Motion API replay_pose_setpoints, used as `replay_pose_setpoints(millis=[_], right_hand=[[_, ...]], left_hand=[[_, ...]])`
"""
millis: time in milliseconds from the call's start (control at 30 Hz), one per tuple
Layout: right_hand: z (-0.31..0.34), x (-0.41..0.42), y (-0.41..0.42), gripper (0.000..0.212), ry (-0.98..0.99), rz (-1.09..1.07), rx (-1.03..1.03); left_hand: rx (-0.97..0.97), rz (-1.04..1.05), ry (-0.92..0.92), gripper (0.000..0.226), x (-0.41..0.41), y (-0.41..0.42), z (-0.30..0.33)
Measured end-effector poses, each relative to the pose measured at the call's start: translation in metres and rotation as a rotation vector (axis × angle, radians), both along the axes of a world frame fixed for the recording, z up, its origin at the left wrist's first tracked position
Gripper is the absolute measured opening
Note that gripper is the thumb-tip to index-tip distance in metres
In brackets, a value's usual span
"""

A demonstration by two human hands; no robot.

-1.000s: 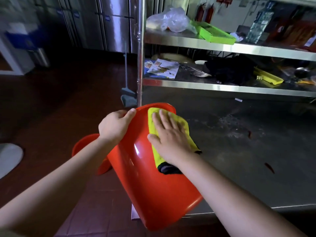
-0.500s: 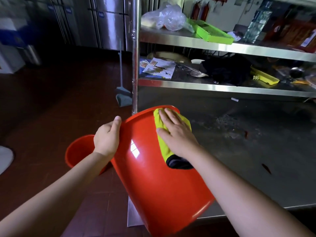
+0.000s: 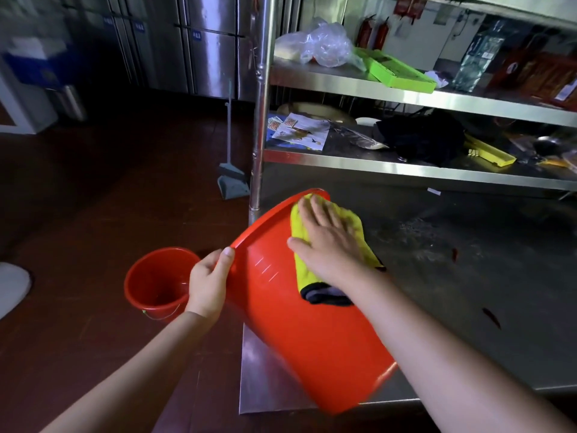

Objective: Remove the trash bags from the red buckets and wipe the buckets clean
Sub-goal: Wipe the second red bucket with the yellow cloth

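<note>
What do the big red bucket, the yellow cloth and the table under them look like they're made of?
Big red bucket: looks like glossy moulded plastic, with sharp white glints on its wall. Yellow cloth: soft, fuzzy fabric, probably microfibre, with a dark edge trim. Table: appears to be brushed stainless steel, dull grey sheen, scuffed and stained.

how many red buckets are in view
2. One red bucket lies tilted on the steel table, held by both hands; the smaller red bucket stands upright on the floor to its left. Others may be out of frame.

Probably a commercial kitchen: steel shelving (image 3: 406,98), steel worktable (image 3: 468,276), steel refrigerator doors (image 3: 212,51) behind.
</note>
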State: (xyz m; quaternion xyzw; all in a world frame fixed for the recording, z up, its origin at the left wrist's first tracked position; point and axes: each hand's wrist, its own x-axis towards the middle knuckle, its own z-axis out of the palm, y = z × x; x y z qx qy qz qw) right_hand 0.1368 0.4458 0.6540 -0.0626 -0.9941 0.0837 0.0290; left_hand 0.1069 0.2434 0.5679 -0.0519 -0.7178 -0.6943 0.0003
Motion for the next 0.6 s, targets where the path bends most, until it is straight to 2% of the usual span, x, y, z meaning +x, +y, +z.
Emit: replay_pose_setpoints(millis=[67, 133, 200, 267, 367, 467, 600], right_hand=[[-0.007, 0.020, -0.019, 0.078, 0.061, 0.114, 0.203], [-0.015, 0.040, -0.035, 0.078, 0.109, 0.208, 0.345], [-0.021, 0.050, -0.050, 0.073, 0.128, 0.262, 0.390], [-0.023, 0.053, -0.062, 0.059, 0.151, 0.301, 0.406], [-0.023, 0.054, -0.060, 0.057, 0.152, 0.292, 0.429], [-0.016, 0.049, -0.043, 0.065, 0.150, 0.213, 0.360], [-0.007, 0.022, -0.010, 0.070, 0.065, 0.114, 0.146]], left_hand=[[0.023, -0.056, -0.043, 0.036, -0.002, 0.001, 0.000], [-0.003, -0.068, -0.012, 0.031, -0.011, 0.004, 0.011], [-0.140, -0.051, 0.073, 0.032, -0.023, 0.013, 0.031], [-0.372, -0.034, 0.122, 0.041, -0.033, 0.029, 0.054], [-0.560, 0.010, 0.076, 0.052, -0.042, 0.043, 0.065], [-0.526, 0.007, 0.052, 0.039, -0.040, 0.038, 0.055], [-0.358, -0.044, -0.008, 0.048, -0.032, 0.018, 0.045]])
